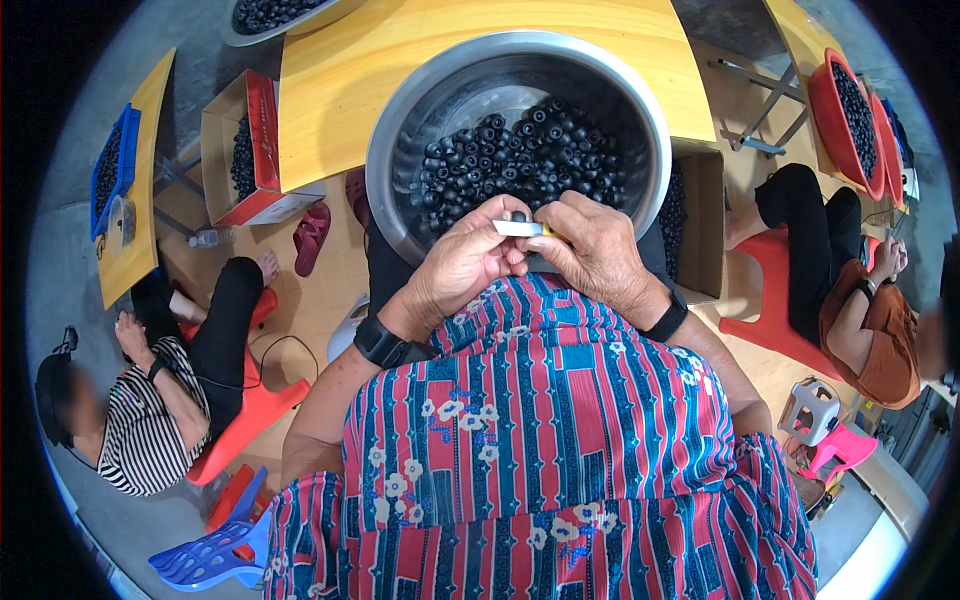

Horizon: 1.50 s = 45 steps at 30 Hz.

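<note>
Both my hands meet over the near rim of a large metal basin (392, 120), which holds a heap of small black ring-shaped parts (535, 150). Between the fingertips of my left hand (460, 255) is a single small black part (518, 216), mostly covered by the fingers. A small knife (516, 229) is gripped in my right hand (602, 245). Its short, pale blade points left and lies against the black part, and a bit of yellow handle shows by the fingers. The rest of the handle is hidden in the fist.
The basin sits at the near edge of a yellow wooden table (330, 100). Cardboard boxes (240, 150) with black parts stand on both sides. Two people sit on red chairs, left and right. A blue tray (118, 160) and red basins (845, 125) rest on side tables.
</note>
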Each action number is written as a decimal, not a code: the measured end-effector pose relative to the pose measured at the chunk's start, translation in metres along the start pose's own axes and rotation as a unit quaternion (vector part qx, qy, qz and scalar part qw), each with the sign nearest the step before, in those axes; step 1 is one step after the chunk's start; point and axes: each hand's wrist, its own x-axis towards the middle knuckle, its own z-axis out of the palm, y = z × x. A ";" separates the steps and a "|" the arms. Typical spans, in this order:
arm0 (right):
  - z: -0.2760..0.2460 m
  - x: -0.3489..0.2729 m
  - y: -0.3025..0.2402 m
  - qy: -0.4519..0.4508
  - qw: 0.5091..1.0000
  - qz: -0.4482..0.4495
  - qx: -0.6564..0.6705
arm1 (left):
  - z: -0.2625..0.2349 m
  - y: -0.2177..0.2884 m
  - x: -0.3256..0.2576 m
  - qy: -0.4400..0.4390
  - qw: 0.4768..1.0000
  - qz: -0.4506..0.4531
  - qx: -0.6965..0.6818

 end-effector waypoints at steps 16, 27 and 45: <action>0.003 -0.003 0.011 0.030 0.974 0.151 0.165 | 0.013 0.003 0.000 0.027 0.999 0.010 -0.027; 0.002 -0.002 0.002 0.001 1.000 0.002 0.019 | 0.012 0.002 0.000 0.031 0.999 0.022 0.000; -0.002 -0.001 -0.002 -0.002 1.000 0.018 0.014 | 0.007 0.001 0.000 0.027 0.998 0.026 0.042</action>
